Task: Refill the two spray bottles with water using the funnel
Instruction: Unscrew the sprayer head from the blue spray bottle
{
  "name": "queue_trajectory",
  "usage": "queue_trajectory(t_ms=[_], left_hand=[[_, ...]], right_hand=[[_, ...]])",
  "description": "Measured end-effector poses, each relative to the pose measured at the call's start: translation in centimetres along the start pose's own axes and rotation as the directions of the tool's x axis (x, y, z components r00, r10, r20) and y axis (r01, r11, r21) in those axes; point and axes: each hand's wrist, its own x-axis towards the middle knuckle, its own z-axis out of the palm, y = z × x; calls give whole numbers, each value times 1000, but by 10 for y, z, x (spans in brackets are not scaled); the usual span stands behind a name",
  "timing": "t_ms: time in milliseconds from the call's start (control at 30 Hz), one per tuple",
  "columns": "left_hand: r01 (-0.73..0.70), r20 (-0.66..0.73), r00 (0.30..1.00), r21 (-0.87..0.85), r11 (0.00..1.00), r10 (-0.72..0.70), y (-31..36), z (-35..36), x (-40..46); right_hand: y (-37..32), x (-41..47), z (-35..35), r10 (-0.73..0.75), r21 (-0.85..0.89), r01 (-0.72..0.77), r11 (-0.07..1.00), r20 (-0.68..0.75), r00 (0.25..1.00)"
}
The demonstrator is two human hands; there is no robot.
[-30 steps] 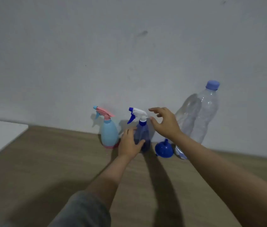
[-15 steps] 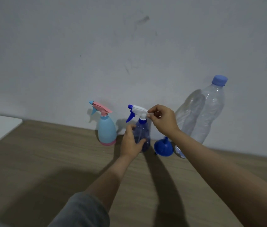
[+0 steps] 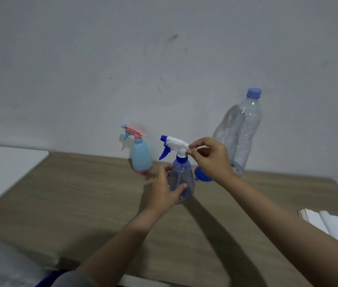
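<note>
A clear blue spray bottle [image 3: 181,181] at the tabletop [image 3: 81,193] centre is gripped around its body by the left hand [image 3: 163,192]; its white trigger head [image 3: 177,145] is pinched by the right hand [image 3: 210,159]. Unscrewing appears underway. The funnel [image 3: 202,175], at 3 o'clock just behind it, would be needed next.

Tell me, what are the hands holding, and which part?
Both hold the clear spray bottle. The left hand wraps its body; the right hand pinches the back of its white spray head.
</note>
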Motion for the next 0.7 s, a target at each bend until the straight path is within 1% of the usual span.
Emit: queue_trajectory(t_ms=[167, 300, 400, 467, 533, 700], left_hand=[[35, -2, 999, -38, 999, -35, -1, -4, -52], [51, -8, 999, 13, 999, -51, -11, -7, -78], [65, -22, 998, 59, 996, -64, -13, -7, -84], [87, -32, 996, 97, 992, -84, -11, -5, -86], [104, -40, 994, 128, 986, -100, -10, -4, -87], [118, -20, 993, 128, 985, -117, -11, -7, -87]], right_hand=[[-6, -44, 2, 6, -47, -4, 999, 34, 999], [0, -71, 9, -3, -104, 8, 995, 52, 999], [5, -87, 18, 33, -42, -33, 999, -5, 999], [8, -98, 26, 93, 45, -90, 995, -82, 992], [11, -105, 35, 162, 107, -149, 983, -121, 979], [13, -104, 51, 220, 58, -214, 975, -109, 969]])
